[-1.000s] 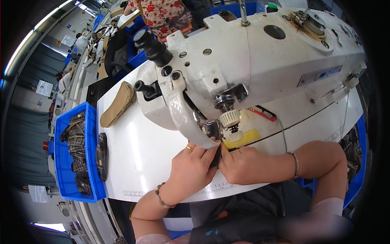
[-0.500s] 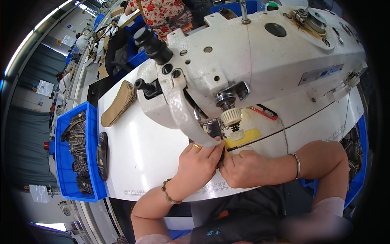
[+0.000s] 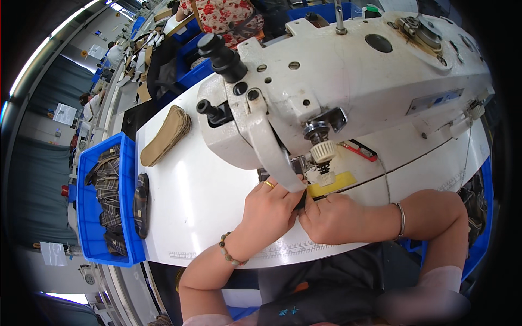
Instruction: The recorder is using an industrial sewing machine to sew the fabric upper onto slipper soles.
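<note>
Beside the white sewing machine (image 3: 348, 81): white table (image 3: 190, 201); blue bin (image 3: 89, 217) of plaid fabric (image 3: 109, 185); yellow patch (image 3: 331, 185); tan insoles (image 3: 166, 136).

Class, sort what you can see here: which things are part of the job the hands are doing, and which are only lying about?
In use:
left hand
right hand
small dark piece pinched between them
white sewing machine
yellow patch under its needle

Lying about:
blue bin of dark pieces
tan stack
dark stack
red tool

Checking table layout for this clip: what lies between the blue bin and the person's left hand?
In the head view, a dark flat piece lies at the table's edge beside the blue bin; from there to the left hand the white tabletop is bare.
</note>
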Tool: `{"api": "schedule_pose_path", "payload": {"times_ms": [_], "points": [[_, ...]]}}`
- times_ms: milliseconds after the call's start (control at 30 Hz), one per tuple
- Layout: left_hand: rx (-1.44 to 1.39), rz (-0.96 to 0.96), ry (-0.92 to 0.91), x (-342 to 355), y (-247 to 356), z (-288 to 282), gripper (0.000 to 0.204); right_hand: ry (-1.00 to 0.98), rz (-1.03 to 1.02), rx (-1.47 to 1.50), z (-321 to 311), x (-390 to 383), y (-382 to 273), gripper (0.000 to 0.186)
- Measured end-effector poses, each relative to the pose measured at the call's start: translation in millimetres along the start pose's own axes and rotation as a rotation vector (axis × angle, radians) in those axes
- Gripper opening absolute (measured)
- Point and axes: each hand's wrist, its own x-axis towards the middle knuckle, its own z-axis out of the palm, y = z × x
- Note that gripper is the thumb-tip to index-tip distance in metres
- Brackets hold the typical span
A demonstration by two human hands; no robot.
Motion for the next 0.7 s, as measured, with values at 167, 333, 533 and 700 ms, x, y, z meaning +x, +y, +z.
{"api": "schedule_pose_path", "payload": {"times_ms": [167, 333, 533, 700], "points": [[0.01, 0.019, 0.106, 8, -13, 8, 0.044, -0.05, 0.067, 0.032, 0, 7, 9, 0.011], [0.057, -0.022, 0.121, 6, -14, 5, 0.047, 0.024, 0.115, 0.129, 2, 8, 13, 0.012], [0.172, 0.046, 0.304, -1, -19, -6, 0.047, 0.031, 0.125, 0.21, 5, 4, 21, 0.01], [0.154, 0.042, 0.305, 5, -20, -3, 0.042, 0.083, 0.267, 0.199, 4, 10, 40, 0.008]]}}
